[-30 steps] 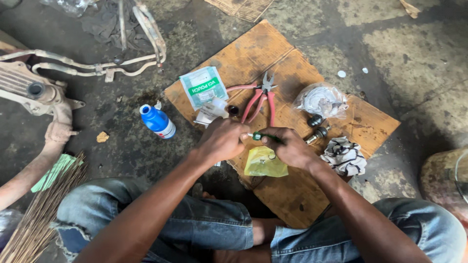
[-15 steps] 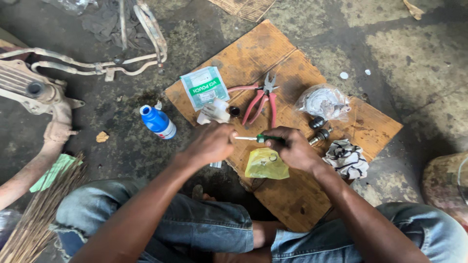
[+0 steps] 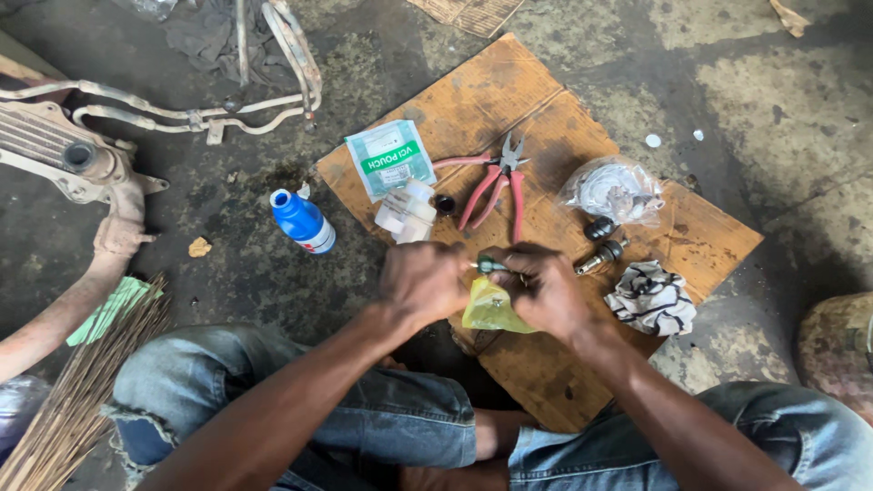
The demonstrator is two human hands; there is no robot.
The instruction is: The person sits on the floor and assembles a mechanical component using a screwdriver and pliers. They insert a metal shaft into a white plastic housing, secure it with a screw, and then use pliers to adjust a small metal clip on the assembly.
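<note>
Head view, looking straight down: the left hand (image 3: 426, 284) is curled in a loose fist, fingers pressed together around the thin pale end of a small rod-like part (image 3: 486, 266), though exactly how the fingertips grip it is hidden under the knuckles. Right beside it, the right hand (image 3: 544, 293) pinches the green end of that same part between thumb and fingers, and it also clutches a yellow plastic bag (image 3: 491, 309) that hangs from under the palm. Both hands meet over the near half of a flat sheet of brown cardboard (image 3: 546, 100) spread on the grimy concrete floor (image 3: 782, 82).

Moving outward on the cardboard: just beyond the hands lie red-handled pliers (image 3: 496, 186), jaws pointing away. To their left sits a white plastic tub (image 3: 406, 211) with a small dark ring (image 3: 446, 204) touching it, and behind those a green-and-white pouch (image 3: 390, 157). To the right of the hands rest two dark metal fittings (image 3: 602, 244), a crumpled striped rag (image 3: 651, 298), and a clear bag (image 3: 614, 189) holding something pale.

Off the cardboard, a blue bottle (image 3: 302, 221) lies tilted on the floor to the left. Farther left sit a rusty finned metal part (image 3: 64, 159) with bent tubing (image 3: 182, 114) and a bundle of thin sticks (image 3: 68, 400). Blue jeans (image 3: 391, 418) cover the folded legs below.
</note>
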